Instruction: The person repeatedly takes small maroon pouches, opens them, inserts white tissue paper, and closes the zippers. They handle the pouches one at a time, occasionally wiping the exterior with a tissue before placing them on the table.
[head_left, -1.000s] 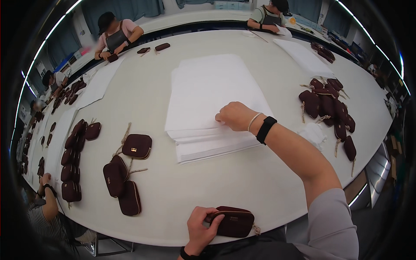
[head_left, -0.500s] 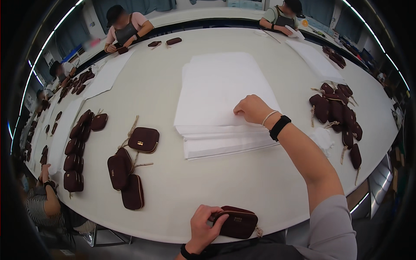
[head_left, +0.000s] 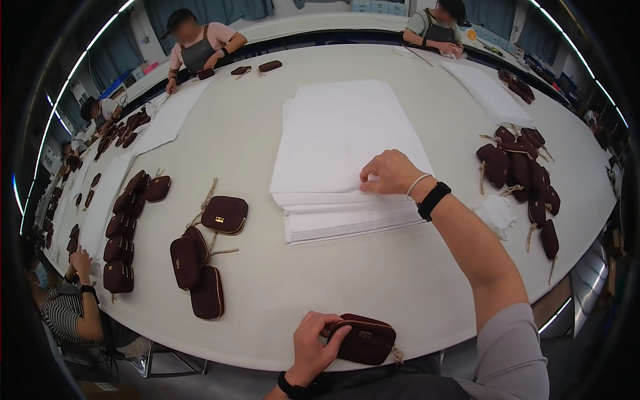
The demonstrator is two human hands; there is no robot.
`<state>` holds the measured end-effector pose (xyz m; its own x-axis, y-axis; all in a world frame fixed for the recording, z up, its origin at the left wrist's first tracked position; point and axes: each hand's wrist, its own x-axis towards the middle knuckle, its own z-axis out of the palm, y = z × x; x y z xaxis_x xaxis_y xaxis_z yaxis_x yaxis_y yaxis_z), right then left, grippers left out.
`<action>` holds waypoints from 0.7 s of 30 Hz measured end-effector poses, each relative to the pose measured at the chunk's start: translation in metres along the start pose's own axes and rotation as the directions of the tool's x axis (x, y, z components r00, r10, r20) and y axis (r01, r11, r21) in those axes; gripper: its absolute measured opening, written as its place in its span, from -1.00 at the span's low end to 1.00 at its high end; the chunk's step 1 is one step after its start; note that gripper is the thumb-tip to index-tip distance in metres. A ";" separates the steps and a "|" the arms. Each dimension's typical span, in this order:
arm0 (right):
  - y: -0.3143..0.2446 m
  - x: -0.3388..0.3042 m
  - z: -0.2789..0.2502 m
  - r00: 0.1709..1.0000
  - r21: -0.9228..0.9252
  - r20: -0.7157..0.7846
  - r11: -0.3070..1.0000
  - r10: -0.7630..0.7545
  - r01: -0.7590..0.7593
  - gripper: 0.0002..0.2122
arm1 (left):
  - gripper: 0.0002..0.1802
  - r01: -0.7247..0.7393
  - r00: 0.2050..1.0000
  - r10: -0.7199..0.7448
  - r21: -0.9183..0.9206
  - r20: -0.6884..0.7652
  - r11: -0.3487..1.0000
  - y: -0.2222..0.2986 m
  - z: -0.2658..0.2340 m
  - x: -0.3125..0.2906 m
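At the table's near edge, my left hand (head_left: 319, 343) is closed on the left end of a dark maroon zip pouch (head_left: 367, 342), thumb on its front. The pouch has a gold zip and small gold lettering, and a beige cord hangs at its right end. Farther forward, my right hand (head_left: 393, 175) rests at the front edge of a stack of thin white sheets (head_left: 343, 133). Its thumb and fingertips are pinched together on the edge of a sheet. The stack's layers lie slightly staggered along the near side.
Several maroon pouches (head_left: 223, 215) with cords lie left of the stack, beside a row of more pouches (head_left: 120, 250). A pile of pouches (head_left: 517, 167) and a crumpled white sheet (head_left: 495, 217) lie at right. Other people (head_left: 200, 50) sit around the large white table (head_left: 267, 333).
My right fingers have shifted slightly toward the near edge of the top sheets and pinch there. My left hand keeps its hold on the pouch. The view has shifted slightly.
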<state>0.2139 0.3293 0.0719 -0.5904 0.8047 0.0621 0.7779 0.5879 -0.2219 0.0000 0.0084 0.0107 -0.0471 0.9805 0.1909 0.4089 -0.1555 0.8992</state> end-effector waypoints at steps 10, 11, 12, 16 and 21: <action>0.005 -0.006 0.010 0.996 0.043 -0.077 0.998 0.044 -0.041 -0.90 | -0.83 -0.009 1.000 0.009 -0.021 -0.011 1.000 0.000 0.001 -0.001; 0.002 -0.007 0.010 0.996 0.053 -0.080 0.998 0.048 -0.044 -0.91 | -0.83 -0.009 1.000 0.009 -0.022 -0.015 1.000 -0.001 0.001 -0.002; 0.001 -0.008 0.010 0.995 0.053 -0.083 0.997 0.061 -0.057 -0.91 | -0.83 -0.012 1.000 0.012 -0.026 -0.017 1.000 -0.001 0.001 -0.002; 0.010 -0.007 0.020 0.974 0.134 -0.183 0.985 0.130 -0.106 -0.90 | -0.83 -0.015 1.000 0.015 -0.010 -0.018 1.000 -0.004 0.002 -0.003; 0.027 -0.001 0.034 0.895 0.276 -0.329 0.937 0.301 -0.214 -0.90 | -0.80 -0.025 1.000 0.025 0.006 -0.011 1.000 -0.006 0.003 -0.003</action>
<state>0.2283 0.3411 0.0323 -0.2241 0.9244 0.3087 0.7959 0.3564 -0.4894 0.0004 0.0065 0.0036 -0.0467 0.9749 0.2176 0.4159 -0.1791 0.8916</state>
